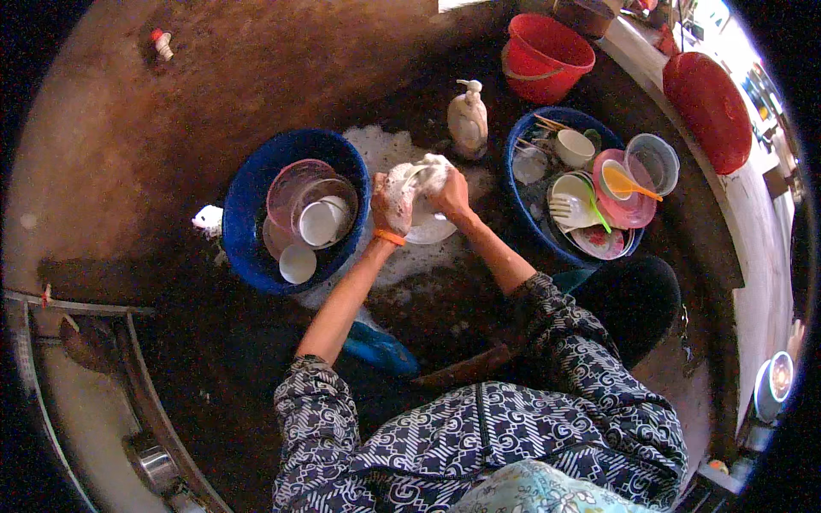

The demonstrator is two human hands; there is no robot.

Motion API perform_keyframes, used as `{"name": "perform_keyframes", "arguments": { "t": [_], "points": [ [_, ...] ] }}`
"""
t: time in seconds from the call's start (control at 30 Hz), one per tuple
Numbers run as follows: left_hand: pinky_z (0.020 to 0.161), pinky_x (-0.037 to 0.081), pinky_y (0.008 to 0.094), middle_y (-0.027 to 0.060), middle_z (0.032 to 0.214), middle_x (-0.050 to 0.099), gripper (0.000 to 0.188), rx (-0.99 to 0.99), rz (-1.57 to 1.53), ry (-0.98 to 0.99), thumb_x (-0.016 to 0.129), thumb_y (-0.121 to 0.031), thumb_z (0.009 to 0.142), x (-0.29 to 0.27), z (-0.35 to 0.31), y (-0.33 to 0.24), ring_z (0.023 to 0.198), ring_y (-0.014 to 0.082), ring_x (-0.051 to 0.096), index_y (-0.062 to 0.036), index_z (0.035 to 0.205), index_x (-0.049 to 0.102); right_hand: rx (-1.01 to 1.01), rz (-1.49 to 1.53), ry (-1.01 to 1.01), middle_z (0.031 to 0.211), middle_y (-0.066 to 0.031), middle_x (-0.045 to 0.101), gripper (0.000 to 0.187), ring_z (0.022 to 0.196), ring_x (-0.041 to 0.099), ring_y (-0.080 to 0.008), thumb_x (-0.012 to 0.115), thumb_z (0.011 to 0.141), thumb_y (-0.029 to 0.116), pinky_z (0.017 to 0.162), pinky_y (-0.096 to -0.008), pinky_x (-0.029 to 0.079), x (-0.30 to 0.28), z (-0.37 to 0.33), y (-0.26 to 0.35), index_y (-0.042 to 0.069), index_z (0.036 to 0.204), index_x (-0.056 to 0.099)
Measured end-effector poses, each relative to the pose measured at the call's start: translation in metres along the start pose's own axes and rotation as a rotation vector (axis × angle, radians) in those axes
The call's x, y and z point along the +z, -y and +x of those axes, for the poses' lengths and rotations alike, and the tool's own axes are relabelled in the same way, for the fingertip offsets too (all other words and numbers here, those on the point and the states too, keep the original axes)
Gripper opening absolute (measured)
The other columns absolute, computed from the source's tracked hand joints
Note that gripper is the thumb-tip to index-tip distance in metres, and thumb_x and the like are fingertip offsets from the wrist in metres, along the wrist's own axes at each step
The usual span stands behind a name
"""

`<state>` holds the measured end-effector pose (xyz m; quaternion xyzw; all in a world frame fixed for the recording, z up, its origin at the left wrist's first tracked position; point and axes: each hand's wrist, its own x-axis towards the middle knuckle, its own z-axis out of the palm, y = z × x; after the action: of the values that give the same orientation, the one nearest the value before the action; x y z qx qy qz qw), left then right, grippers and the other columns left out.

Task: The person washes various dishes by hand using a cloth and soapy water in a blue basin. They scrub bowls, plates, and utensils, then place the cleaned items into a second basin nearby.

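Note:
My left hand (393, 202), with an orange band at the wrist, is closed and coated in suds. Close beside it, my right hand (449, 193) is closed against a foam-covered white bundle (434, 168), which may be a cloth or a sponge. The bundle bridges both hands, and lather hides what else the left fingers grip. Just beneath the hands a pale round dish (432, 231) shows in part. White foam (380, 147) spreads over the floor around them. Beyond my right hand stands a pale pump bottle (468, 120), upright.
To the left, a blue basin (244, 265) holds bowls and a pink strainer-like bowl (286, 184). A second blue basin (528, 222) at right has dishes, chopsticks and an orange spoon (629, 185). Behind it stand a red bucket (543, 73) and a red basin (708, 111) against a ledge.

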<state>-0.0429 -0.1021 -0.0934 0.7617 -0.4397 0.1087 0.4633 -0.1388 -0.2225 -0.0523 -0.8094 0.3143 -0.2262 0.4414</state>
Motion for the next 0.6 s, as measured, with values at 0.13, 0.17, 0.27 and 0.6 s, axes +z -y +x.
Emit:
{"name": "perform_keyframes", "arguments": {
  "t": [0.13,0.17,0.27,0.6],
  "points": [
    [0.092,0.038,0.0418,0.0171,0.111,0.055,0.043,0.06,-0.021,-0.184,0.058,-0.027,0.083,-0.014,0.016,-0.042,0.102,0.0331,0.049,-0.0024,0.119,0.054,0.442,0.673,0.354,0.112,-0.0084,0.061,0.051,0.098,0.057,-0.0174,0.065,0.082,0.021,0.084,-0.0338,0.048,0.024,0.0,-0.015,0.002,0.127,0.05],
    [0.092,0.038,0.0417,0.0174,0.112,0.054,0.044,0.095,-0.046,-0.237,0.058,-0.026,0.084,-0.016,0.017,-0.049,0.102,0.0331,0.048,-0.0024,0.121,0.052,0.563,0.863,0.329,0.112,-0.0088,0.06,0.046,0.097,0.057,-0.0187,0.06,0.087,0.023,0.085,-0.0331,0.047,0.024,-0.002,-0.017,0.003,0.127,0.05],
    [0.093,0.037,0.0422,0.0192,0.113,0.05,0.046,0.017,-0.082,-0.164,0.057,-0.023,0.083,-0.018,0.013,-0.05,0.104,0.0344,0.047,-0.0023,0.123,0.048,0.397,0.628,0.404,0.114,-0.018,0.063,0.052,0.104,0.061,-0.0291,0.065,0.08,0.032,0.084,-0.0389,0.049,0.018,-0.004,-0.015,0.004,0.122,0.055],
    [0.091,0.04,0.041,0.0188,0.116,0.057,0.038,-0.042,0.044,0.238,0.058,-0.018,0.078,-0.006,-0.005,-0.017,0.107,0.0347,0.052,-0.0053,0.114,0.06,-0.133,-0.395,0.107,0.103,-0.0132,0.067,0.038,0.094,0.064,-0.0311,0.073,0.071,0.02,0.082,-0.0398,0.051,0.004,-0.004,-0.005,0.005,0.105,0.062]
  ]
}}
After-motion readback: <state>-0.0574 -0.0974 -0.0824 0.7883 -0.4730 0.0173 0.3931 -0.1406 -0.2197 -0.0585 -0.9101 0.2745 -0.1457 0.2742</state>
